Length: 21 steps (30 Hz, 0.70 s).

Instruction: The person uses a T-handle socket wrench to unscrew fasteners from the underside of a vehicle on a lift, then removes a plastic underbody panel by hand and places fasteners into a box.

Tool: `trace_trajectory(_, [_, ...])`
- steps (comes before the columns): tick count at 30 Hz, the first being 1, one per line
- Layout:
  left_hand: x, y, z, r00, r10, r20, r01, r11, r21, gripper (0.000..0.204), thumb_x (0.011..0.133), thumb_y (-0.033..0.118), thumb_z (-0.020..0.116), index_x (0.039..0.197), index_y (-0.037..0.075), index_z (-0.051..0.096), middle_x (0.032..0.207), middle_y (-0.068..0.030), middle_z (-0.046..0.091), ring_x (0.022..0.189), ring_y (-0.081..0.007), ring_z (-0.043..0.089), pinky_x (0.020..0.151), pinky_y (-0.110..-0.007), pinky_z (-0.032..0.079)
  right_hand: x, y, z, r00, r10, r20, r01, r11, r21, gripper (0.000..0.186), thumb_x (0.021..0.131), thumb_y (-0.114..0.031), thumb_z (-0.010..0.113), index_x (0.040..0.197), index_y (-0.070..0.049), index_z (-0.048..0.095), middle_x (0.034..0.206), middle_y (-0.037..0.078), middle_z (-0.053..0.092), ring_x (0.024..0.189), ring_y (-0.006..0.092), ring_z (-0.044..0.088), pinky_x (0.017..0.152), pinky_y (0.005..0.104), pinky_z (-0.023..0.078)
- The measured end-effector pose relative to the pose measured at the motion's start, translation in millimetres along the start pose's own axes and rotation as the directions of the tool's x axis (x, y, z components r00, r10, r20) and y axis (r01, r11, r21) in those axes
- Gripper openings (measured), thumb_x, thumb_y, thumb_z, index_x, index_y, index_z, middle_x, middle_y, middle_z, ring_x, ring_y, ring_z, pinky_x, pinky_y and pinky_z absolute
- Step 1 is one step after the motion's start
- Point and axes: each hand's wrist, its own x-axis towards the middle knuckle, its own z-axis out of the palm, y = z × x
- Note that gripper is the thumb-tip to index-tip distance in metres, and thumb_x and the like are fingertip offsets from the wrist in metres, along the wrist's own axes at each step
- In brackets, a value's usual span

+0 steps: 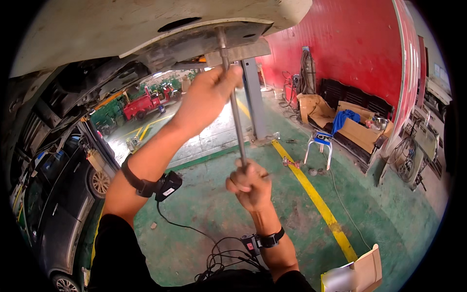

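Note:
A long metal socket bar (237, 124) runs steeply down from the underside of a raised vehicle (189, 41). Its wider, socket-like upper end (222, 39) meets the panel close to the vehicle's lower edge; what it seats on is hidden. My left hand (211, 92) is closed round the upper part of the bar, just below that end. Lower down, my right hand (250, 185) grips the bar's bottom end, its fingers curled and slightly blurred. Straps with small black devices sit on my left forearm (141, 182) and right wrist (270, 239).
Black cables (221, 258) hang near my body. A grey lift post (254, 100) stands beyond the bar. A small stool (319, 141), a bench with cardboard (360, 131) and an open carton (367, 270) are on the right. A dark car (58, 209) stands left.

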Motion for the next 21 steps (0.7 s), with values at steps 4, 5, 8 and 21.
trace_trajectory(4, [-29, -30, 23, 0.981, 0.004, 0.196, -0.058, 0.961, 0.272, 0.048, 0.101, 0.045, 0.049, 0.082, 0.003, 0.062, 0.068, 0.0031, 0.049, 0.067, -0.0095, 0.045, 0.063, -0.027, 0.04, 7, -15, -2, 0.728, -0.536, 0.427, 0.305, -0.305, -0.902, 0.032, 0.092, -0.012, 0.061, 0.117, 0.006, 0.055, 0.076, 0.011, 0.056, 0.065, 0.0278, 0.052, 0.063, 0.0375, 0.043])
trace_trajectory(5, [-37, -36, 27, 0.972, -0.049, 0.231, -0.018, 0.959, 0.282, 0.048, 0.102, 0.044, 0.047, 0.082, 0.003, 0.062, 0.068, 0.0027, 0.049, 0.068, -0.0103, 0.045, 0.065, -0.028, 0.041, 10, -18, -4, 0.736, -0.46, 0.497, 0.307, -0.427, -0.851, 0.039, 0.085, -0.003, 0.065, 0.121, 0.005, 0.051, 0.085, 0.016, 0.057, 0.076, 0.0328, 0.055, 0.065, 0.0385, 0.043])
trace_trajectory(8, [-44, -37, 30, 0.947, -0.118, 0.299, 0.023, 0.952, 0.304, 0.048, 0.103, 0.043, 0.046, 0.082, 0.003, 0.062, 0.068, 0.002, 0.048, 0.069, -0.0112, 0.045, 0.066, -0.029, 0.041, 3, -28, 4, 0.755, -0.443, 0.483, 0.216, -0.528, -0.821, 0.04, 0.084, 0.001, 0.063, 0.122, 0.002, 0.052, 0.092, 0.017, 0.059, 0.084, 0.0341, 0.055, 0.067, 0.0389, 0.044])
trace_trajectory(21, [-44, -31, 25, 0.933, -0.147, 0.329, 0.061, 0.965, 0.257, 0.033, 0.104, 0.028, 0.047, 0.091, 0.002, 0.062, 0.077, -0.0007, 0.056, 0.075, -0.0096, 0.048, 0.07, -0.029, 0.044, -34, -53, -3, 0.936, -0.168, -0.311, 0.259, 0.924, 0.28, 0.031, 0.091, -0.026, 0.059, 0.103, 0.002, 0.059, 0.091, 0.009, 0.062, 0.054, 0.0108, 0.043, 0.048, 0.0222, 0.036])
